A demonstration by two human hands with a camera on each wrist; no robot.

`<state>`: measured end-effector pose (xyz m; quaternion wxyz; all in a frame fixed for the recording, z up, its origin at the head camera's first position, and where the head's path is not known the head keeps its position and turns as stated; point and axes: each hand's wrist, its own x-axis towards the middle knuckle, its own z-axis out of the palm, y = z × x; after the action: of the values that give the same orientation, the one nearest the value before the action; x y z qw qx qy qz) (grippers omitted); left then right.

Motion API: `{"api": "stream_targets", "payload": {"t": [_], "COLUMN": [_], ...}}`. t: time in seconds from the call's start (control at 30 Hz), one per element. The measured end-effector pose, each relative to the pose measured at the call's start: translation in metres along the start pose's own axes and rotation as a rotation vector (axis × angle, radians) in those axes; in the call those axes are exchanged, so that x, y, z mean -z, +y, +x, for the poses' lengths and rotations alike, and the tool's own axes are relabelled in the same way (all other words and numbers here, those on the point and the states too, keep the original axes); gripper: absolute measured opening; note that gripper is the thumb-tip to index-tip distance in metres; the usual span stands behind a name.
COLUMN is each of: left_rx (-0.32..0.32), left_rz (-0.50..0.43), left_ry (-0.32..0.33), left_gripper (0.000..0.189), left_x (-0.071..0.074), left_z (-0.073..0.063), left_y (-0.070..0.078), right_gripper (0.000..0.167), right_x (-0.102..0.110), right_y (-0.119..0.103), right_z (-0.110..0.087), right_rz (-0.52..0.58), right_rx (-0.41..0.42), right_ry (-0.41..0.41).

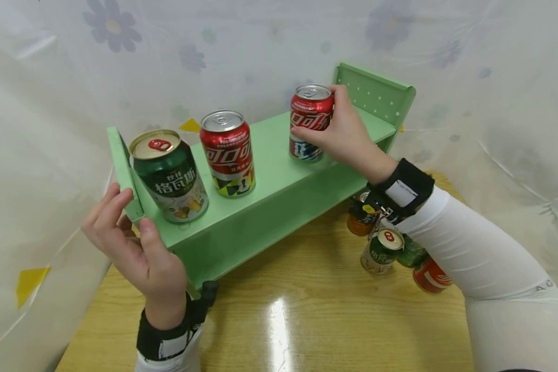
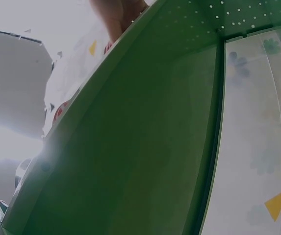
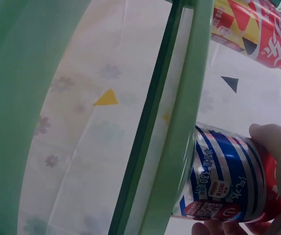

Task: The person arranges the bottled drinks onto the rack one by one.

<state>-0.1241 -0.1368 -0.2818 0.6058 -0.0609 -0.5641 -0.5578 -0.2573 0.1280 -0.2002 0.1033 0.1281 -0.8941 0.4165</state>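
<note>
My right hand (image 1: pixel 349 132) grips a red cola can (image 1: pixel 310 106) with thumb and fingers near its top. That can is upright, its base at the upper board of a green shelf (image 1: pixel 279 181); the right wrist view shows its blue-striped lower side. A second cola can (image 1: pixel 228 155), with yellow and black triangles, stands on the same board to the left. Beside it, nearest the left end, is a green and white kvass can (image 1: pixel 169 175) with a gold lid. My left hand (image 1: pixel 139 248) holds the front corner of the shelf's left end panel (image 1: pixel 124 173) between thumb and fingers.
On the wooden table (image 1: pixel 269 320) at right, several cans stand below my right forearm, among them another kvass can (image 1: pixel 382 250) and a red can (image 1: pixel 431 275). The shelf's right end has a dotted panel (image 1: pixel 376 93). Pale flowered sheeting (image 1: pixel 260 51) hangs behind.
</note>
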Motion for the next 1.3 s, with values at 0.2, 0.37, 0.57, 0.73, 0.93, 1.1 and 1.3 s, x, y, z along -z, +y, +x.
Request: {"api": "stream_targets", "payload": {"t": [0.2,0.37,0.57,0.73,0.93,1.1,1.3], "left_rx": [-0.005,-0.007,-0.006,-0.002,0.0,0.001,0.002], "left_rz": [0.003,0.014,0.008,0.022,0.012,0.019,0.021], "left_ry": [-0.001,0.002,0.002,-0.003,0.003,0.002,-0.002], "left_gripper": [0.032,0.033,0.033,0.033,0.032,0.032,0.034], "left_x": [-0.001,0.0,0.0,0.002,0.0,0.0,0.002], "left_z": [-0.001,-0.001,-0.002,-0.001,-0.002,-0.002,-0.001], "left_y": [-0.001,-0.002,-0.002,-0.002,-0.001,0.0,0.0], "right_gripper": [0.087,0.082,0.079,0.077,0.072,0.07,0.069], "right_x": [0.004,0.007,0.01,0.011,0.01,0.011,0.01], "right_y": [0.006,0.011,0.014,0.013,0.014,0.015,0.017], "right_z": [0.001,0.006,0.01,0.012,0.012,0.012,0.01], "right_rz": [0.009,-0.004,0.019,0.049,0.132,0.172,0.204], "right_rx": [0.026,0.064,0.072,0.073,0.08,0.079,0.087], "right_ry": [-0.042,-0.086,-0.139,-0.172,-0.203,-0.215,-0.228]}}
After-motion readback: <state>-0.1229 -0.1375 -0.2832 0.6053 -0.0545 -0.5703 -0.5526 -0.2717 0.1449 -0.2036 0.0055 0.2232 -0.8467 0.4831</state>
